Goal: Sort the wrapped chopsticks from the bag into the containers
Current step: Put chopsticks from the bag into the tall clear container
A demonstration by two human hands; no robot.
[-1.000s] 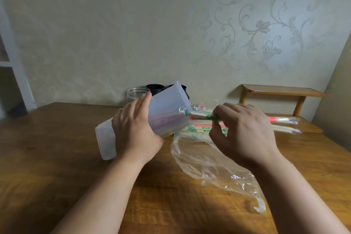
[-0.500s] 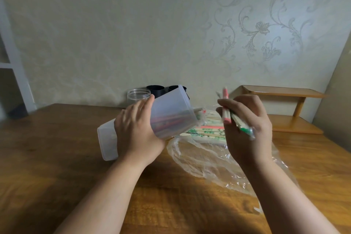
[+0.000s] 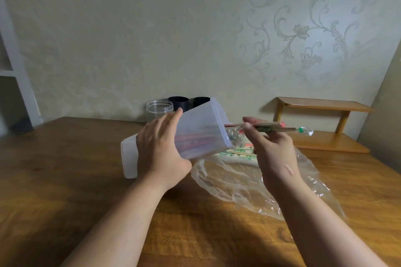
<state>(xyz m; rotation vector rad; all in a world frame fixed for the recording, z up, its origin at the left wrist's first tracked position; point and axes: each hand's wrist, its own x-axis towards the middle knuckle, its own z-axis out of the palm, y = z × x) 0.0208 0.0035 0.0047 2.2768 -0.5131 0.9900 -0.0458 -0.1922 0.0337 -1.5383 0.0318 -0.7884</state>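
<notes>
My left hand grips a translucent white plastic container, tilted on its side with its open mouth facing right; red-wrapped chopsticks show faintly inside. My right hand pinches wrapped chopsticks held level, their left tips at the container's mouth. One has red ends, the other green marks. Below lies a crumpled clear plastic bag on the wooden table, with several more wrapped chopsticks at its far end.
A clear round jar and two black cups stand at the table's back edge by the wall. A small wooden two-tier shelf sits at the back right. A white shelf frame rises at far left.
My right hand has turned the chopsticks from pointing upright to lying level and brought their tips to the container's mouth. The left hand holds the container nearly as before.
</notes>
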